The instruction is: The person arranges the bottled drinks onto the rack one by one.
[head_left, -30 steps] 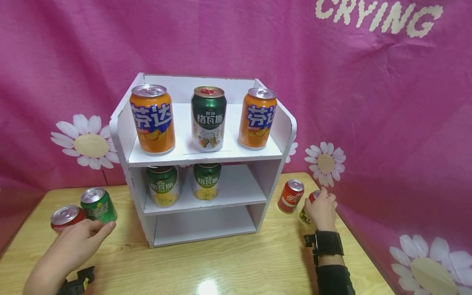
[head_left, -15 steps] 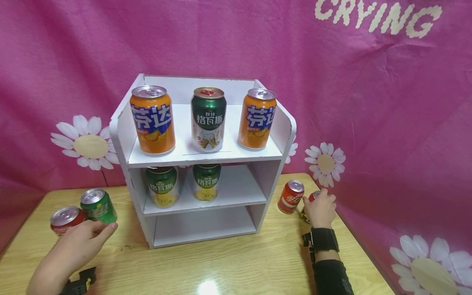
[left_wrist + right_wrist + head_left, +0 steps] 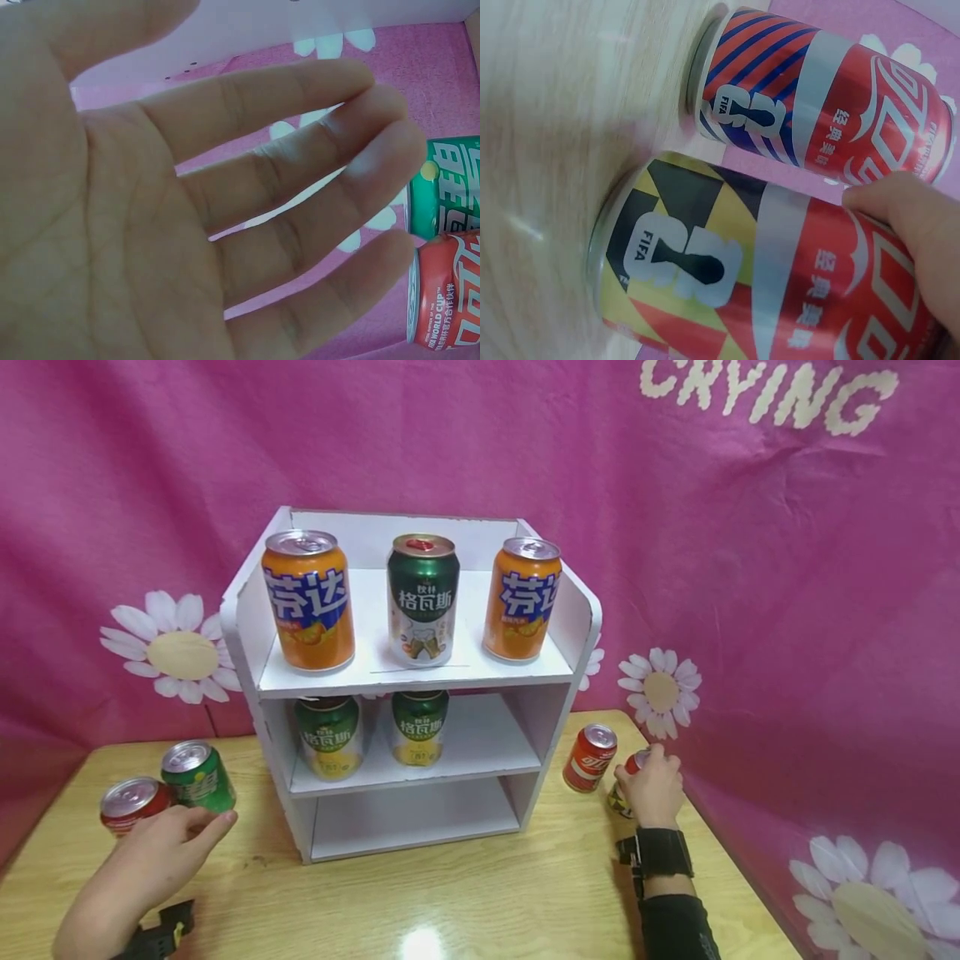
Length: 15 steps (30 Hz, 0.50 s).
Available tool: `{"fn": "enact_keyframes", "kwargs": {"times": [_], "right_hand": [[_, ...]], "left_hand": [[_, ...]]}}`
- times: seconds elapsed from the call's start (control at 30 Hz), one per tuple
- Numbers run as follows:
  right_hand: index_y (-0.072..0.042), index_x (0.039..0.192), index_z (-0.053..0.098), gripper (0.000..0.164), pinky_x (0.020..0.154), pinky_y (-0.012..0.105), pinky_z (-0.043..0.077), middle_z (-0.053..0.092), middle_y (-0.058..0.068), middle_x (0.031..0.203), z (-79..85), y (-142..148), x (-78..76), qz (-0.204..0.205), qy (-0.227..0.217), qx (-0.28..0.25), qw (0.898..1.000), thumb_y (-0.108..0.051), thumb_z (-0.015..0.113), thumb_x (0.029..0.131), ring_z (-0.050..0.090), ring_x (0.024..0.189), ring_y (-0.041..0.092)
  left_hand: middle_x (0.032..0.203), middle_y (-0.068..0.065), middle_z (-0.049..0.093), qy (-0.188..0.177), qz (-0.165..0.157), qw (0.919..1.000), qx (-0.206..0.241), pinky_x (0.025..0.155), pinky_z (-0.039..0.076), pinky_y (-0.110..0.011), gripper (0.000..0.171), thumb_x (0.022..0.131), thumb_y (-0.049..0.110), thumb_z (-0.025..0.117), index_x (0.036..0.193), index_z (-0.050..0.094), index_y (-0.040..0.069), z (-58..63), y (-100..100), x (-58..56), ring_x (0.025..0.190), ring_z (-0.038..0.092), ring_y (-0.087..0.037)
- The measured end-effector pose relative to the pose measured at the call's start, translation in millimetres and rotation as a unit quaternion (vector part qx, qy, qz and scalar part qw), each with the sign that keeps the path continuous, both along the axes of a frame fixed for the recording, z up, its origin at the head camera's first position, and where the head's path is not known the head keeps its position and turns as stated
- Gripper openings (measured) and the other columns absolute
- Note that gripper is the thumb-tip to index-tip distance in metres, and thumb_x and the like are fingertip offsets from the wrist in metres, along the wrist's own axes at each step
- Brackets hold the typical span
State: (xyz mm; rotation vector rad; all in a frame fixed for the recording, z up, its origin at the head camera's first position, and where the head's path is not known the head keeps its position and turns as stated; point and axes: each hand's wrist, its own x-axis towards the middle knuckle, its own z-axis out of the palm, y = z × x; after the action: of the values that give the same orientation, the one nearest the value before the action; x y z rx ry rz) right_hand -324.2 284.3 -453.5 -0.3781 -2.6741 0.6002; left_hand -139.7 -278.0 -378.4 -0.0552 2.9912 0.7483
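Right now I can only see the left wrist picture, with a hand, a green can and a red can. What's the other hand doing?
Observer: The right hand is holding a red can with yellow and black patches.
Operator: Ooh! Is there another can next to that one?
Observer: Yes, a red can with blue stripes stands beside it, nearer the white shelf unit.
Operator: And what's up on the very top?
Observer: Two orange cans, with a green-and-white can standing between them.
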Motion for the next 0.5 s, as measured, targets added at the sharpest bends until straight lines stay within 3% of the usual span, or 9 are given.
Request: {"fn": "enact_keyframes", "kwargs": {"times": [0.23,0.5], "right_hand": [[0.0,0.117,0.046,0.056,0.07,0.063,0.045,0.047,0.027,0.104,-1.2,2.6,5.4,0.038,0.025,0.013,0.999,-0.028,0.074,0.077,0.054,0.091,0.051],[0.0,0.121,0.044,0.064,0.072,0.064,0.045,0.046,0.027,0.107,-0.2,5.0,10.6,0.048,0.004,0.013,0.999,-0.036,0.076,0.078,0.054,0.094,0.052]], "left_hand": [[0.099,-0.021,0.066,-0.017,0.002,0.9999,-0.002,0.071,0.048,-0.053,0.06,0.099,0.046,0.041,0.11,0.064,-0.008,0.3,-1.3,-2.3,0.088,0.062,-0.033],[0.1,-0.021,0.066,-0.027,0.005,0.9996,-0.001,0.072,0.049,-0.053,0.061,0.099,0.047,0.041,0.112,0.063,-0.009,1.3,0.4,-2.0,0.089,0.062,-0.033]]}}
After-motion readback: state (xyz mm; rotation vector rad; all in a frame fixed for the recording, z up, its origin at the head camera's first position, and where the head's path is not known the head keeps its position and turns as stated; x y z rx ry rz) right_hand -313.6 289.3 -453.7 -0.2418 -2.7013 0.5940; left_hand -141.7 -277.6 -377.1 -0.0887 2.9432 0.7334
